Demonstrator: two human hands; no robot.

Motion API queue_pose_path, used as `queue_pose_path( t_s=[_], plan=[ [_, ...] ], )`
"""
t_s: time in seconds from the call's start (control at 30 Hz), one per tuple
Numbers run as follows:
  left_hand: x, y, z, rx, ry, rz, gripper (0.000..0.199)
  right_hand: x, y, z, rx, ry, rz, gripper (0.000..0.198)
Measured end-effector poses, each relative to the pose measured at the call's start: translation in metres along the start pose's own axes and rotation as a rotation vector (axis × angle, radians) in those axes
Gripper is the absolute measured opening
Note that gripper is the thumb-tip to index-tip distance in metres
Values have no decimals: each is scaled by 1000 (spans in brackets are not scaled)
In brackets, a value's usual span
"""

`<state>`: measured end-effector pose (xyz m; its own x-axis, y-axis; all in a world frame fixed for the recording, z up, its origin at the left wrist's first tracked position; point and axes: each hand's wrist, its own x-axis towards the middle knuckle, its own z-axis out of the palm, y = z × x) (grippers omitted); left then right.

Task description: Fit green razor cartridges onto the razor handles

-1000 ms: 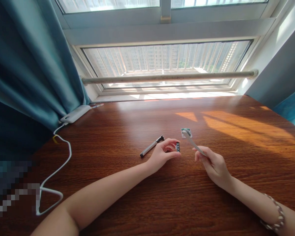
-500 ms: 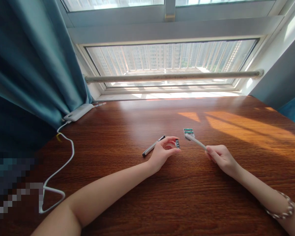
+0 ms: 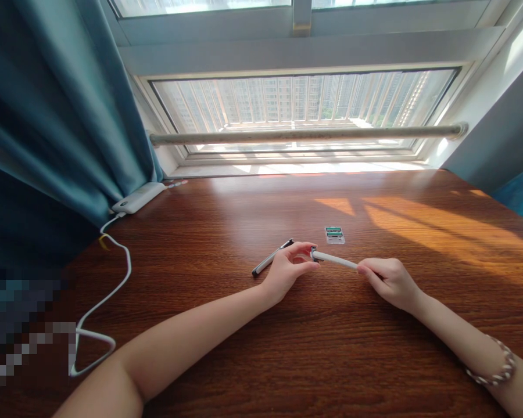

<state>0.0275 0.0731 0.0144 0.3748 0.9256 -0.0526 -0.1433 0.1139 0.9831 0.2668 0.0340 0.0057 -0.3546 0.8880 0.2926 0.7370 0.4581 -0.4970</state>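
Note:
Between the thumb and fingers of my left hand (image 3: 287,268) is a small dark razor blade cartridge (image 3: 315,259), held on edge just above the table. My right hand (image 3: 391,281) grips the end of a slim white razor handle (image 3: 337,260). The handle's far tip meets the back of the cartridge; whether the two are locked together I cannot tell. Behind them a small clear case (image 3: 335,235) with green-striped razor cartridges lies on the table. A grey and black pen (image 3: 265,264) rests beside my left hand, partly behind its fingers.
The brown wooden table (image 3: 244,360) reaches to the window sill. At the back left, a white power bank-like box (image 3: 139,198) trails a white cable (image 3: 129,267) along the left side. A blue curtain (image 3: 100,104) hangs there.
My right hand has swung the handle's tip left and down, from in front of the clear case to the cartridge. My left hand has stayed in place.

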Motion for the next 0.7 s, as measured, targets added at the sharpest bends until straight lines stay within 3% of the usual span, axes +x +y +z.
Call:
queue_pose_path(
  t_s=[0.2, 0.37, 0.53, 0.7],
  plan=[
    [0, -1, 0, -13, -1, 13, 37, -1, 2, 0, -110, 118, 46, 31],
    [0, -2, -1, -4, -10, 21, 40, 0, 3, 0, -131, 64, -43, 30],
    [0, -1, -1, 5, -14, 40, 40, -1, 2, -1, -253, 195, 32, 30],
    [0, -2, -1, -4, -13, 28, 41, -2, 1, -2, -322, 152, -70, 29]
  ],
)
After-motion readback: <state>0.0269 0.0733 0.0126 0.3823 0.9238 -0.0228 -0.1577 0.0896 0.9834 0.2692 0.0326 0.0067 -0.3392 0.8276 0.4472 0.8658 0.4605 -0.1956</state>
